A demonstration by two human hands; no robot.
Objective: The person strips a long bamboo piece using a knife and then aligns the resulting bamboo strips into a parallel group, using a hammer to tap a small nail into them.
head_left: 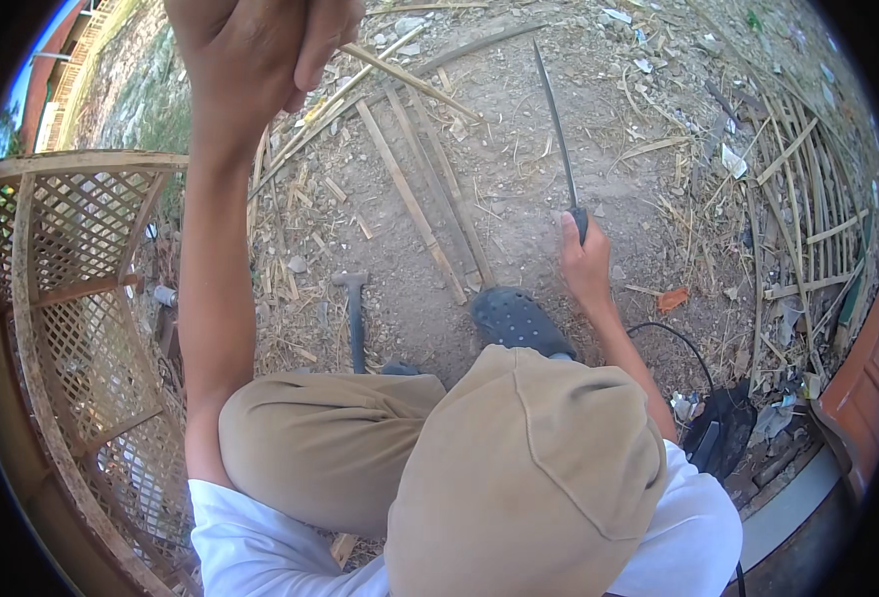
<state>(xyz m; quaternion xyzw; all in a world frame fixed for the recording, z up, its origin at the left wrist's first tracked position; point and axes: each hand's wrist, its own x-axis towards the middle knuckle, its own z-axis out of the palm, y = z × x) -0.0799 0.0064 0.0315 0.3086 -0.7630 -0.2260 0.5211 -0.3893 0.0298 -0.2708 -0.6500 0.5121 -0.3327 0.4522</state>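
Observation:
My left hand [260, 50] is raised high at the top left, close to the camera, with its fingers curled closed. A thin bamboo strip [409, 82] comes out from beside those fingers and slants down to the right; the grip itself is hidden. My right hand [586, 261] is wrapped round the dark handle of a machete [553, 124], to the right of the middle. Its long narrow blade points up and away, above the bare ground. Blade and strip are apart.
A hammer [356, 318] stands left of my dark clog [519, 320]. Wooden slats [411, 189] lie ahead on littered soil. A lattice panel [81, 239] leans at the left. At right are a slat pile [807, 199], an orange scrap [672, 299] and a black bag [723, 428] with a cable.

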